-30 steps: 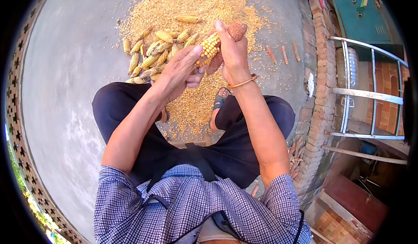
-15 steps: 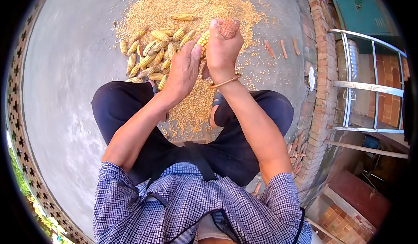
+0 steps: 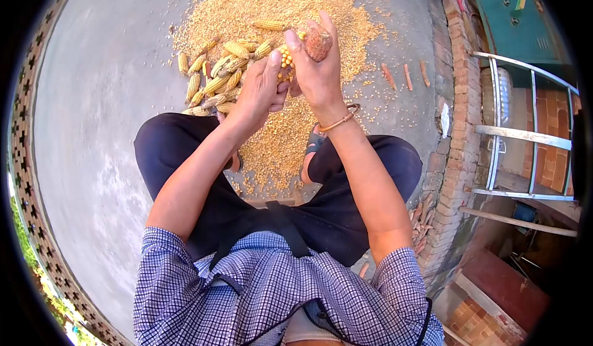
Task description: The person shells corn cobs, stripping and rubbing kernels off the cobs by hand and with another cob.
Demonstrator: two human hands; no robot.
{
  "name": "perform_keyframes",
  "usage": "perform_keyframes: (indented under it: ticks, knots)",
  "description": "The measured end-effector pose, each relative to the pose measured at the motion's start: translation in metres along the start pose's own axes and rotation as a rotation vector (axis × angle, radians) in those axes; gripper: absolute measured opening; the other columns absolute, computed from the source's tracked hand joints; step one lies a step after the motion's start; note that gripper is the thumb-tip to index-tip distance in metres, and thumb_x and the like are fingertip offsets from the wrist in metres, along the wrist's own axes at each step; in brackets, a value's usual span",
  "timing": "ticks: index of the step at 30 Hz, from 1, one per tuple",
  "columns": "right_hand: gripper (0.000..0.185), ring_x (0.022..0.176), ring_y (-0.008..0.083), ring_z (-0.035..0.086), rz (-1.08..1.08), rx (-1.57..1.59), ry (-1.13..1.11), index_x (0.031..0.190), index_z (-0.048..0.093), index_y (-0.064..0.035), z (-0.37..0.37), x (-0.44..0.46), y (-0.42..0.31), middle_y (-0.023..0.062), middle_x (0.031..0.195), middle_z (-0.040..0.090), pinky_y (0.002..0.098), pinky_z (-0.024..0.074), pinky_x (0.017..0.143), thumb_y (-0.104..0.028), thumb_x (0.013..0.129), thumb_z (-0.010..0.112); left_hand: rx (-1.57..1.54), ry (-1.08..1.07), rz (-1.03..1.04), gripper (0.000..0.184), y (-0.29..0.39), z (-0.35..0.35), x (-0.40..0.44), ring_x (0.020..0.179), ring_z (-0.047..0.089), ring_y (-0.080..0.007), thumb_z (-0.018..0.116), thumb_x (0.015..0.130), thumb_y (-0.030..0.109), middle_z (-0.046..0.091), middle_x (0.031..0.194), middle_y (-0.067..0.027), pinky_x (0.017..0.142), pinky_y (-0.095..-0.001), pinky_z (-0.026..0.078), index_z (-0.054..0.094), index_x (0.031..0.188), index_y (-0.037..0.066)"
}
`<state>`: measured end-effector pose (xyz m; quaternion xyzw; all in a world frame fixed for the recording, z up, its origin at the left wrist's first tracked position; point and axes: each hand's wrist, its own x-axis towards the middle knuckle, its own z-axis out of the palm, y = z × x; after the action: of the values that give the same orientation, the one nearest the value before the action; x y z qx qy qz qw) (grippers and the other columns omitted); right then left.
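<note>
My left hand (image 3: 256,92) has its fingers wrapped round the near end of a yellow corn cob (image 3: 286,58), the thumb pointing up along it. Against the other side of this cob, my right hand (image 3: 320,77) grips a reddish-brown bare cob (image 3: 317,44), whose rounded end sticks out between thumb and fingers. The two cobs touch, and the hands partly hide both. Beyond my left hand, several unshelled corn cobs (image 3: 216,85) lie in a heap, next to a wide spread of loose kernels (image 3: 272,5).
Several bare cobs (image 3: 388,76) lie on the grey floor (image 3: 92,130) to the right. A low brick edge (image 3: 460,99) runs along that side, with a metal railing (image 3: 525,134) and a green cabinet (image 3: 516,25) beyond. More bare cobs (image 3: 422,222) lie by my right knee.
My right hand's fingers have lifted and spread somewhat round the bare cob, and its thumb has shifted. My left hand has moved slightly, still on the yellow cob.
</note>
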<state>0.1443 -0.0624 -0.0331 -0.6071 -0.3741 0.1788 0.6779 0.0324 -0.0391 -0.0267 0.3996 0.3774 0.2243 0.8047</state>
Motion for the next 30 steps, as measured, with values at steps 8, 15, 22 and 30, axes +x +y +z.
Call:
perform_keyframes:
  ticks: [8,15,22,30]
  knots:
    - [0.027,0.059,0.0239,0.057,-0.028,-0.301,0.209,0.074,0.055,-0.0001,-0.005,0.006,0.005,0.0079,0.062,0.057,0.0379,0.0436,0.058,-0.018,0.091,0.066,0.186,-0.048,0.173,0.039,-0.017,0.017,-0.010,0.048,0.032,-0.0050,0.036,0.105,0.043,0.039,0.064,0.0024,0.042,-0.0198,0.025,0.048,0.096,0.007]
    - [0.030,0.085,0.0092,0.056,0.320,0.298,-0.049,0.108,0.061,-0.0006,-0.019,0.020,-0.011,0.0030,0.095,0.063,0.0270,0.0469,0.077,-0.026,0.093,0.067,-0.052,-0.103,0.076,0.044,0.002,0.012,-0.011,0.051,0.030,-0.0056,0.038,0.103,0.051,0.039,0.068,0.0009,0.044,-0.0201,0.024,0.047,0.103,0.008]
    - [0.037,0.083,0.0127,0.058,0.376,0.286,0.053,0.117,0.050,0.0019,-0.007,-0.004,-0.021,0.0047,0.093,0.061,0.0298,0.0485,0.076,-0.019,0.092,0.067,0.801,0.179,0.545,0.040,-0.023,0.022,-0.001,0.066,0.065,-0.0337,0.042,0.103,0.026,0.063,0.071,-0.0198,0.063,-0.0433,0.048,0.048,0.129,-0.004]
    - [0.020,0.065,0.0130,0.055,0.012,-0.175,0.155,0.085,0.053,0.0003,-0.010,0.001,-0.013,0.0057,0.071,0.058,0.0306,0.0444,0.062,-0.015,0.091,0.065,0.059,-0.032,0.049,0.036,-0.007,0.018,-0.015,0.048,0.030,-0.0036,0.038,0.105,0.044,0.038,0.067,0.0015,0.041,-0.0183,0.021,0.048,0.098,0.010]
